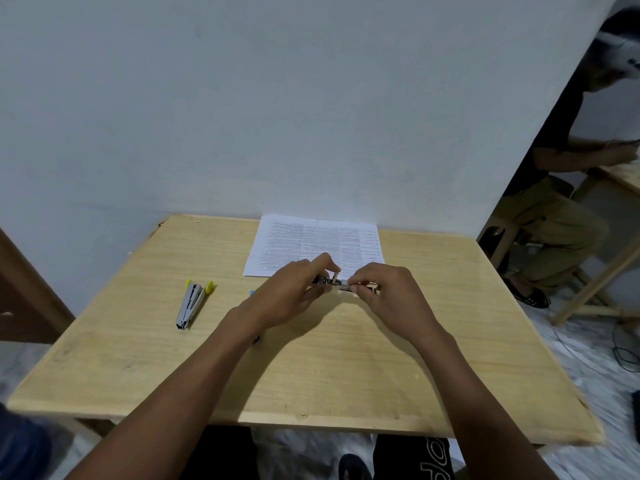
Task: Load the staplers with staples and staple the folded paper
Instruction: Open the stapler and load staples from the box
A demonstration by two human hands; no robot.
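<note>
Two pinch grips, left hand [289, 292] and right hand [386, 294], on one slim metal stapler [341, 285].

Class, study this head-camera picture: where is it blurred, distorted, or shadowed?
Head view: blur smears the floor and the seated person at right; the table edges splay from wide-angle distortion; soft shadow lies beneath the left hand and right hand holding the stapler.

Light wooden table [346, 375], printed paper [311, 240] at far edge, yellow-tipped stapler [192, 303] left
</note>
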